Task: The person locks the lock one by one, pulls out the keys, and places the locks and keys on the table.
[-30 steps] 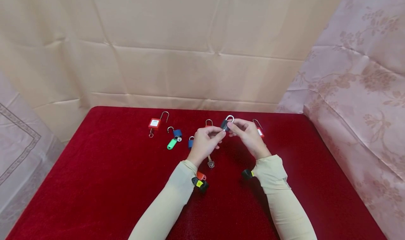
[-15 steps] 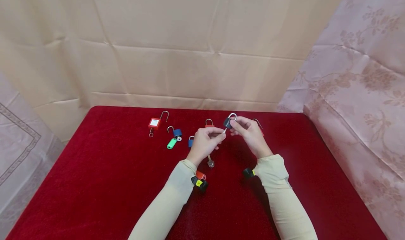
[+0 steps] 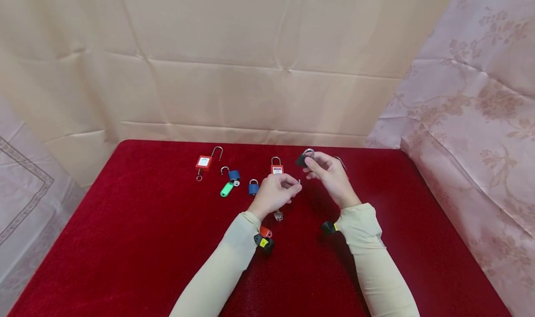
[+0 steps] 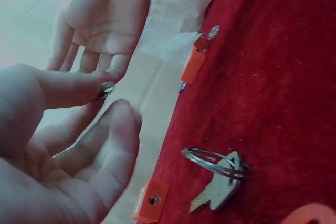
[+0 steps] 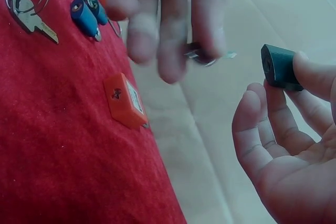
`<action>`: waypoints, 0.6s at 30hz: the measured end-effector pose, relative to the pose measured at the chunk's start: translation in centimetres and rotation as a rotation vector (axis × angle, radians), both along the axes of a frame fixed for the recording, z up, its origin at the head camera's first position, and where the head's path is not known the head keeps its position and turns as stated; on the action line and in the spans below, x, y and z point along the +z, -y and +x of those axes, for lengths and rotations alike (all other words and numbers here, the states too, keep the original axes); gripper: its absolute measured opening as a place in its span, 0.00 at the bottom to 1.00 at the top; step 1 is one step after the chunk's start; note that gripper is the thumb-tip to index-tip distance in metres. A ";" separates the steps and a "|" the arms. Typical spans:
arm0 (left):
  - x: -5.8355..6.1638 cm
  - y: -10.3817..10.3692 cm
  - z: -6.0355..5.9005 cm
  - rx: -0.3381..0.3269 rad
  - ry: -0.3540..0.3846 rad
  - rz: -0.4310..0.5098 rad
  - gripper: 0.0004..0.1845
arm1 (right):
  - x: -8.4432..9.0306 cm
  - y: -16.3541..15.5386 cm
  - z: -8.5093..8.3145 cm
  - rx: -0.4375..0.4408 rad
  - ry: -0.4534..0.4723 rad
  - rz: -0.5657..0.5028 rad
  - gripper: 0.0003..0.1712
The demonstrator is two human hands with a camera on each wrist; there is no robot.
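Observation:
My right hand (image 3: 328,173) holds a small black padlock (image 3: 302,160) by its body, above the far middle of the red table (image 3: 125,242). In the right wrist view the black padlock (image 5: 281,66) sits pinched at the fingertips, keyhole end facing the left hand. My left hand (image 3: 276,191) pinches a small silver key (image 3: 299,181) between thumb and forefinger, just below and left of the lock. The key (image 5: 202,55) is out of the lock, with a gap between them. In the left wrist view the key (image 4: 107,88) shows between thumb and forefinger.
Along the far side lie a red padlock with open shackle (image 3: 204,162), a blue padlock (image 3: 234,175) with a green tag (image 3: 226,189), a small blue padlock (image 3: 253,187) and a red padlock (image 3: 276,168). A ring of keys (image 3: 278,215) lies below my left hand. Fabric walls surround the table.
The key and the black padlock were together a second ago. My left hand has drawn the key down and away, while my right hand has raised the lock slightly.

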State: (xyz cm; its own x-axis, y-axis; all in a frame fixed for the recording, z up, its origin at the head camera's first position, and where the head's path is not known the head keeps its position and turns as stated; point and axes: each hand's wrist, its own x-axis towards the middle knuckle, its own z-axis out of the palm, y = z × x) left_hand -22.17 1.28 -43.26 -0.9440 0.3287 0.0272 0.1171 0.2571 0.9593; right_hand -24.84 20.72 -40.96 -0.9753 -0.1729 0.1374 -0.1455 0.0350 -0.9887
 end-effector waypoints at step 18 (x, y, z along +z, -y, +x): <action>-1.9 -1.4 0.7 -0.120 -0.172 -0.459 0.02 | -0.3 -0.2 -0.1 0.013 0.049 0.016 0.13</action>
